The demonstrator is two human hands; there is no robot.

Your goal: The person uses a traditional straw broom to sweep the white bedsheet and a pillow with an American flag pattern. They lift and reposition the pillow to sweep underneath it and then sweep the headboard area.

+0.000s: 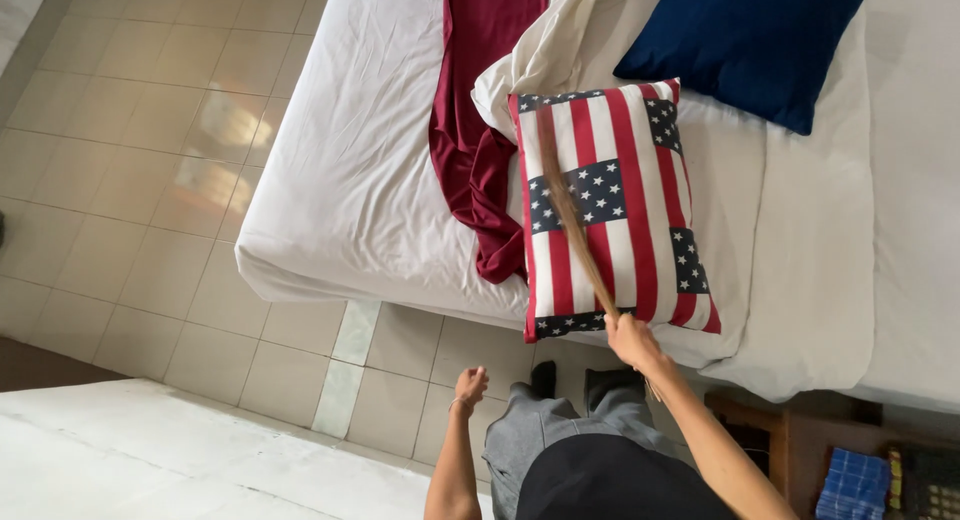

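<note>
My right hand grips the handle end of a thin brown broom of bundled sticks. The broom lies across a pillow with red and white stripes and starred dark blue patches at the near edge of the bed. My left hand hangs loosely curled over the tiled floor, holding nothing. Below it are my grey trousers and dark shoes.
A dark red cloth is draped down the white sheet left of the pillow. A cream sheet is bunched behind the pillow. A dark blue cushion lies farther back. A blue checked cloth sits on a wooden stand at bottom right.
</note>
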